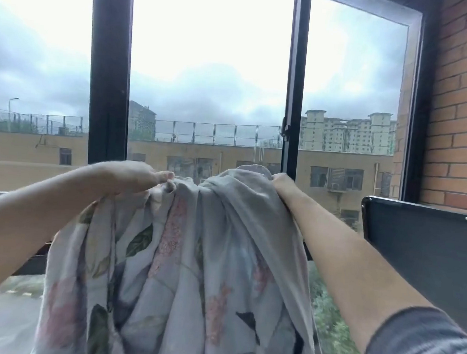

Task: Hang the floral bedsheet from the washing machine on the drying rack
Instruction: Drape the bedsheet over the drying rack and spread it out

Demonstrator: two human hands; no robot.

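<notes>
Floral bedsheet (pixel 181 270): hanging bunched from both hands, in front of the black-framed window (pixel 110 85).
Left hand (pixel 138 177): fingers curling, pinching the sheet's top edge.
Right hand (pixel 281 184): gripping a gathered fold alongside.
Dark panel (pixel 421 245): standing at right, below the brick wall (pixel 463 110).

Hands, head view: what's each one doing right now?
Left hand: pinches the sheet at its bunched top.
Right hand: grips the sheet's top, fingers curled round the fabric.

Black-framed window (pixel 109 85), brick wall (pixel 461 109), overcast daylight
</notes>
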